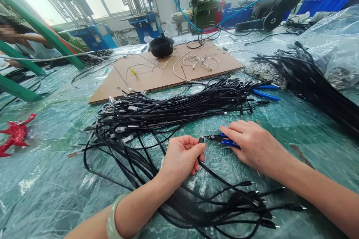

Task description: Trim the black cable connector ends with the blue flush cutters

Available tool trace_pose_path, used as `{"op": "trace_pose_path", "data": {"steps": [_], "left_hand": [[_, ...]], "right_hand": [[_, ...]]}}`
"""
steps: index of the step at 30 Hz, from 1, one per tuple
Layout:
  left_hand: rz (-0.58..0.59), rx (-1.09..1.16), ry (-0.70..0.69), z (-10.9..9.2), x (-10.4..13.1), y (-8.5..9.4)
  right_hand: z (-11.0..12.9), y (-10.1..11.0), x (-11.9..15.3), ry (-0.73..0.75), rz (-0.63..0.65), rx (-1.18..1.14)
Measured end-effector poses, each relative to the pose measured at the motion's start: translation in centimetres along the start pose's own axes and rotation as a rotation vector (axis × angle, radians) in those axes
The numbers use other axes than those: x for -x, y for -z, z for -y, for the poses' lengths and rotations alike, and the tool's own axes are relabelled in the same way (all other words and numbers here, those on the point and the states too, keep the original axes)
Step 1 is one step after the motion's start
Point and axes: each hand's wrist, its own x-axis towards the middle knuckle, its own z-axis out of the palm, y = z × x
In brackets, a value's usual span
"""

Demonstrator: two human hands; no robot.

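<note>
My left hand (183, 155) pinches a black cable just behind its small plug (201, 139), which points up and away from me. Blue-handled cutting pliers (214, 138) are gripped in my right hand (249, 143), their dark jaws right beside the plug. I cannot tell whether the jaws touch it. Below my hands lies a loose bunch of black cables (202, 209) with metal-tipped plugs fanned to the right. Beyond my hands stretches a thick bundle of black USB cables (179, 106), many silver connectors at its left end.
A cardboard sheet (159, 74) at the back carries white cables (200, 61) and a black round object (162, 46). Another blue-handled tool (266, 92) lies by the bundle. More black cables (314, 78) lie right, a red object (17, 134) left. A person (28, 43) sits far left.
</note>
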Motion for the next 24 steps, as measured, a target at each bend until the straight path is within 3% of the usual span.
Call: {"op": "trace_pose_path", "data": {"steps": [24], "left_hand": [[-0.006, 0.020, -0.010, 0.04, 0.04, 0.00]], "right_hand": [[0.09, -0.09, -0.05, 0.010, -0.031, 0.017]]}}
